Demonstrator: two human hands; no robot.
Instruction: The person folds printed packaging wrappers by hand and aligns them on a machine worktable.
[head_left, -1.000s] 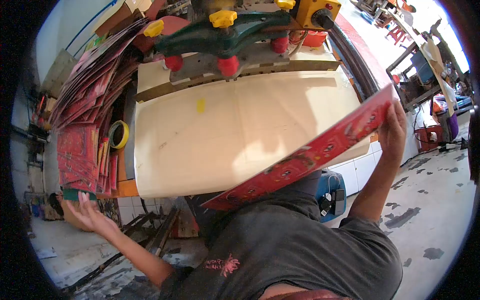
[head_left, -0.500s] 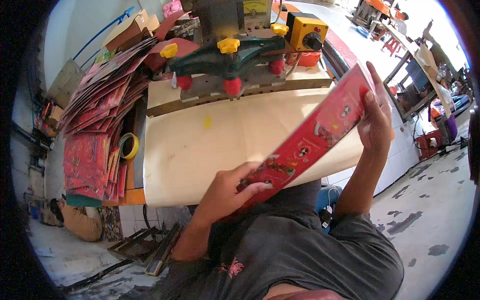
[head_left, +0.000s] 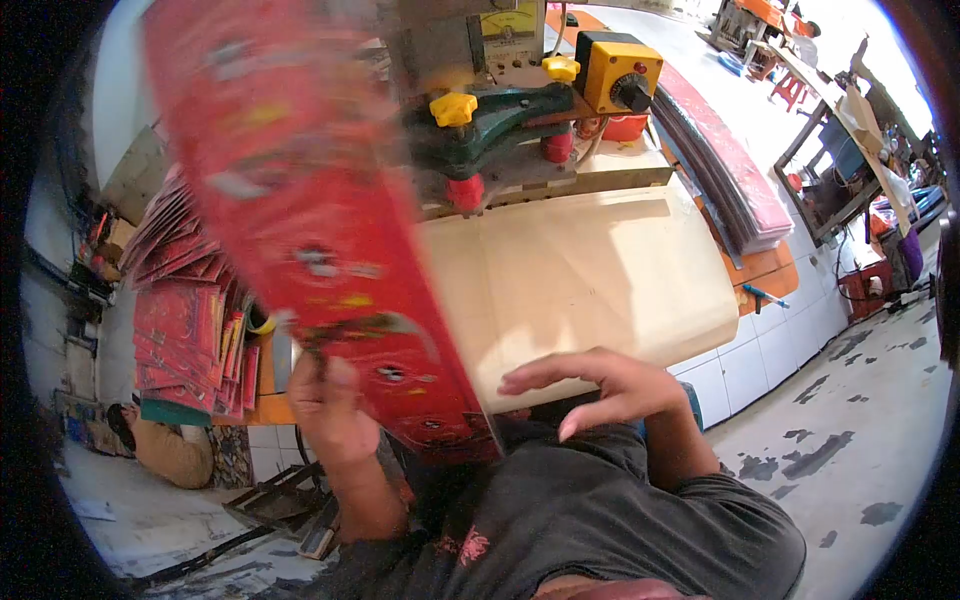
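Note:
A long red printed plastic sheet (head_left: 330, 250) with small pictures on it is raised in front of my chest, tilted to the left and smeared by motion toward its upper end. My left hand (head_left: 335, 405) grips its left edge near the lower end. My right hand (head_left: 615, 390) is off the sheet, to its right, with thumb and fingers apart and nothing between them. Behind lies a cream work surface (head_left: 590, 270), partly covered by the sheet. A green press arm (head_left: 500, 125) with yellow knobs and red feet stands at its back.
Stacked red printed sheets (head_left: 180, 335) lie at the left, near a roll of yellow tape (head_left: 262, 322) mostly hidden. A long pile of strips (head_left: 715, 150) and a blue pen (head_left: 765, 296) are at right. A yellow control box (head_left: 618, 75) sits behind. Another person (head_left: 170, 448) is low at left.
The red sheet has swung from the right over to the left and turned to show a wider face. My right hand has let go of it and come down; my left hand has moved left.

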